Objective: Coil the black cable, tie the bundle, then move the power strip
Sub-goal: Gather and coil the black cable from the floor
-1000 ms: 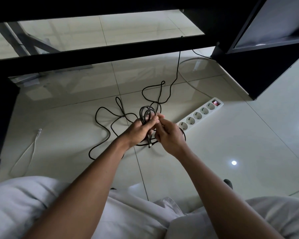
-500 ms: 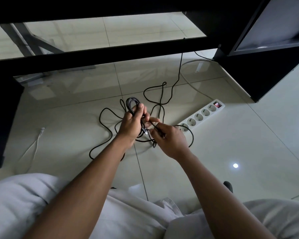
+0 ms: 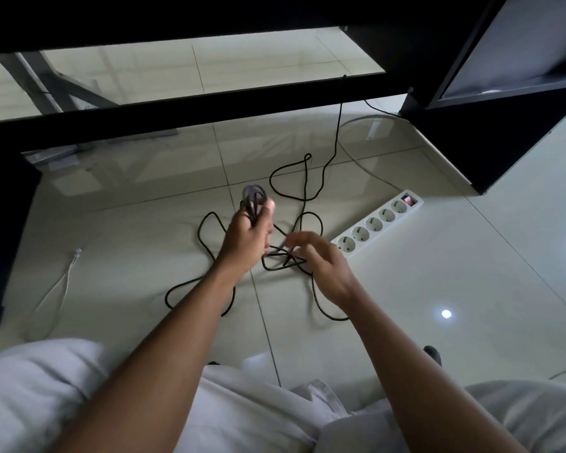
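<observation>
While our left hand (image 3: 247, 235) grips a small bunch of loops of the black cable (image 3: 254, 199) and holds it up above the floor (image 3: 406, 289), our right hand (image 3: 321, 263) has pulled away from it, down and to the right — half a second ago the two hands were touching. We think the right hand is going for more slack to make the next loop, so the coiling is far from done. Most of the cable lies in loose curls on the floor, and one part runs up behind the black table bar (image 3: 209, 106). The white power strip (image 3: 378, 220) lies on the floor just beside the right hand, not yet moved. The right hand is blurry; its fingers look bent, but we cannot tell if they pinch a strand. The cable's far end is hidden behind that bar
</observation>
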`<state>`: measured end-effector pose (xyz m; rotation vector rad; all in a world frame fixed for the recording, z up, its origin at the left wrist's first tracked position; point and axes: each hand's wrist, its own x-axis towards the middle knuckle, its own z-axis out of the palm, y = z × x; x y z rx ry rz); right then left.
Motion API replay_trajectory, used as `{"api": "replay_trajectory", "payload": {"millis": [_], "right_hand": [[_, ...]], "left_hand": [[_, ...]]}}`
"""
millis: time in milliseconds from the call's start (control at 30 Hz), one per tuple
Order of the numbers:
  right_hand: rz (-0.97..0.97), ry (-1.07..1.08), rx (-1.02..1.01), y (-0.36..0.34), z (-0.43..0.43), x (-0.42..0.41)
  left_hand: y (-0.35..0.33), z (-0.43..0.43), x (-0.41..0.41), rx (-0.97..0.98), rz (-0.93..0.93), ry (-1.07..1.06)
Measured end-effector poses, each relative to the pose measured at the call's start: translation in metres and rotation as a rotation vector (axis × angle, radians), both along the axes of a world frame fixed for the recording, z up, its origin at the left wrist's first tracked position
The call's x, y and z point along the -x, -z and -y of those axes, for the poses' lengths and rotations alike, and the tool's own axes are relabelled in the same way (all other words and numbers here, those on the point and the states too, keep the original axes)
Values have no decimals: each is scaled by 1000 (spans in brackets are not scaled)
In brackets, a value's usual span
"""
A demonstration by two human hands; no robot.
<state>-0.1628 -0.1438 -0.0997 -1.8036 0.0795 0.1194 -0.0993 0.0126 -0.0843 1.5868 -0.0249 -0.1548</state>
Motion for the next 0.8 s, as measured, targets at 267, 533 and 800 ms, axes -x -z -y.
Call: {"api": "replay_trajectory", "payload": {"millis": [267, 533, 800], "right_hand": [[-20, -1, -11, -13, -15, -5], [3, 399, -169, -9, -23, -11], [-92, 481, -813, -31, 10, -20]], "left_hand": [[5, 9, 11, -482, 118, 288], [14, 23, 19, -408, 87, 388], [10, -16, 2, -606, 118, 440]]}}
